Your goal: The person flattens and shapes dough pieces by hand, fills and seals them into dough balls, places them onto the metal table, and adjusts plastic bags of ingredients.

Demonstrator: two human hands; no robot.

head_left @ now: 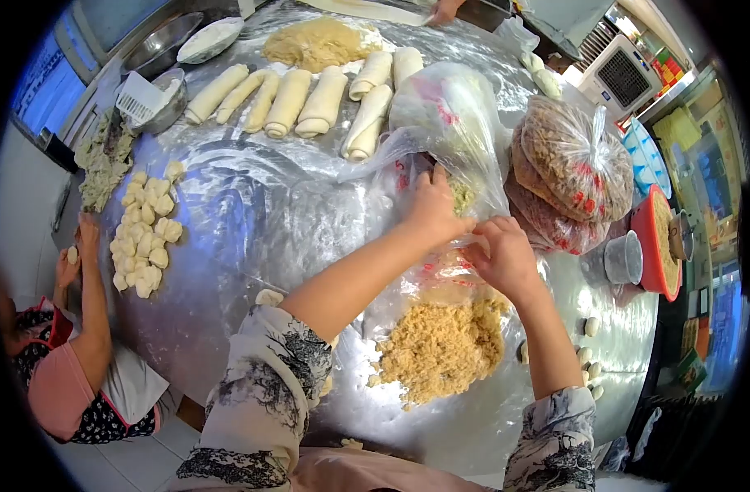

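A clear plastic bag [453,111] with red print lies in front of me, with a pale greenish filling showing inside. My left hand [431,211] is at its mouth, fingers curled into the plastic and partly hidden by it. Beside it, my right hand [506,256] pinches the bag's edge between thumb and fingers. Just below both hands, a heap of crumbly yellow-brown filling [445,348] rests on the metal table [293,217]. Part of the clear plastic reaches over the top of this heap.
Rolled dough logs [322,102] and a large dough mass [322,43] lie at the back. Small dough pieces [150,221] are piled left, near a co-worker's hands [84,238]. Stacked filled bags [572,164], a plastic cup [623,258] and a red basin [654,246] stand right.
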